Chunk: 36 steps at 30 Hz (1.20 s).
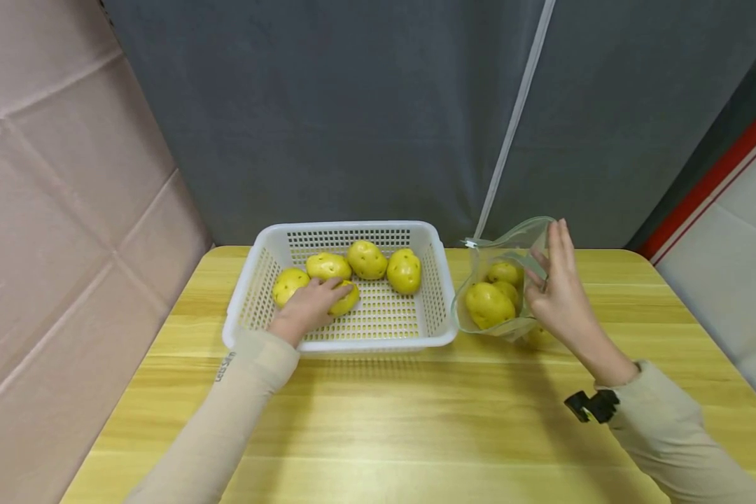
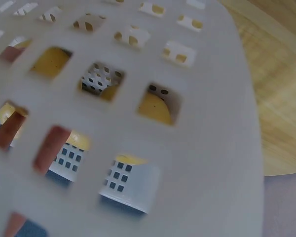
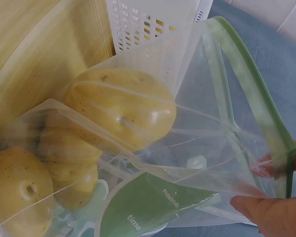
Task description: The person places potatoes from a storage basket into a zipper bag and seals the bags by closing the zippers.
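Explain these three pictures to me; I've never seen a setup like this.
There is no machine here, just a person's two bare hands. The widest picture comes from a camera worn on the head; the others come from one on each wrist. On the wood-grained table stands a white basket holding five yellow potatoes. Beside it is a clear bag with more potatoes inside. The left hand is at the front potato in the basket; whether it grips is unclear. The right hand holds the bag's open rim. The left wrist camera looks through the basket's holes.
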Motion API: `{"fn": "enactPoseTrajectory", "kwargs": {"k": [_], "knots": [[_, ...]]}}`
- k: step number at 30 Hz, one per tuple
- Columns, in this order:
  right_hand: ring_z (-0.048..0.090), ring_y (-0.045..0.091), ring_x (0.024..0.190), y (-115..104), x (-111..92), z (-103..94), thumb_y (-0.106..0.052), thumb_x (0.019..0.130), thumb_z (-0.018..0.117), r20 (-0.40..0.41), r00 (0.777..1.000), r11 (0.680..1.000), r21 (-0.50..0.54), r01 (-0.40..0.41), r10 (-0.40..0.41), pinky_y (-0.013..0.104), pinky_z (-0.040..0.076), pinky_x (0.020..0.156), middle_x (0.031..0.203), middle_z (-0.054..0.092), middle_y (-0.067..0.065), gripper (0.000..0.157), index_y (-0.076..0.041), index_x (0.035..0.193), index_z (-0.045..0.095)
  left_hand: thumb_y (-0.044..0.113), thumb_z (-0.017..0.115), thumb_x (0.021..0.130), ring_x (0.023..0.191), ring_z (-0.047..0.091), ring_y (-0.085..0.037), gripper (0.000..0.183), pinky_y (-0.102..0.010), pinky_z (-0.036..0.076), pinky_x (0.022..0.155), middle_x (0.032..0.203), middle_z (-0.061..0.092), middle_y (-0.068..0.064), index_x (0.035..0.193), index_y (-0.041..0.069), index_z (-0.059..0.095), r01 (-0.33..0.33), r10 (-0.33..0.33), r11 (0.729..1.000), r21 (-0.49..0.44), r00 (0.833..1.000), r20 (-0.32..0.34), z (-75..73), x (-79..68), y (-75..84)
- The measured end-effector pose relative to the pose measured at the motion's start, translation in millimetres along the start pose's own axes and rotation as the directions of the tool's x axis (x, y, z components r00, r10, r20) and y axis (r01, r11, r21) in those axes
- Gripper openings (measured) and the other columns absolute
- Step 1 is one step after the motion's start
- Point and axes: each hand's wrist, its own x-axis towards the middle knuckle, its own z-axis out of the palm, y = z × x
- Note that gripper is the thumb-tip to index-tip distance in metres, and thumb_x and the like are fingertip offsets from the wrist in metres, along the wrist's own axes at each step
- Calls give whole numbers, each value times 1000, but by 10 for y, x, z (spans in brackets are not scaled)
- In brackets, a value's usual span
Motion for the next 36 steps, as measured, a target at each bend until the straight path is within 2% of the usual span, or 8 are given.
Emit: {"fn": "enactPoseTrajectory", "kwargs": {"k": [3,8,11,16,23,29,36], "knots": [[21,46,142,0,1,-3,19,81,36,3,1000,1000,-1,-5,5,33,37,104,157,-28,1,95,-16,150,-20,16,74,81,125,48,-41,70,-49,51,94,149,41,-13,144,17,43,4,-4,1000,-9,1000,-12,-3,0,7],[22,46,142,3,3,-1,20,80,36,2,1000,1000,-8,-2,2,35,36,104,157,-28,2,96,-15,150,-20,18,73,83,122,50,-39,69,-48,55,86,148,42,-13,144,16,42,-8,8,1000,-7,996,-92,-15,8,33],[22,46,142,6,5,-1,20,80,36,0,1000,1000,-13,1,-1,36,36,103,157,-28,2,95,-15,150,-19,21,72,84,121,51,-39,67,-46,56,82,147,43,-12,144,17,43,-13,10,1000,-18,988,-154,-41,15,74],[23,46,142,7,15,-5,20,80,36,2,1000,1000,-12,0,0,36,36,103,157,-28,2,96,-15,150,-20,29,71,86,116,54,-39,63,-45,58,74,144,48,-12,142,18,46,-25,12,998,-50,966,-260,-121,30,174],[22,45,142,-1,13,-4,21,80,36,8,1000,1000,-6,-7,7,37,36,103,157,-28,0,97,-16,150,-20,21,72,84,121,52,-39,66,-46,58,75,148,44,-7,144,21,43,-30,7,997,-72,951,-309,-258,47,287],[21,45,143,-6,6,-7,20,80,36,14,1000,1000,4,-7,7,29,36,104,157,-29,0,97,-16,150,-21,20,72,84,120,53,-41,64,-43,59,67,146,47,-6,142,20,45,-65,39,997,-48,909,-415,-331,49,384],[21,45,143,-5,2,-12,19,81,36,15,1000,1000,-8,-6,6,31,36,104,157,-29,1,95,-15,150,-21,19,71,84,121,53,-40,63,-34,56,56,145,49,-7,141,20,47,-104,64,993,-53,867,-494,-400,45,546]]}}
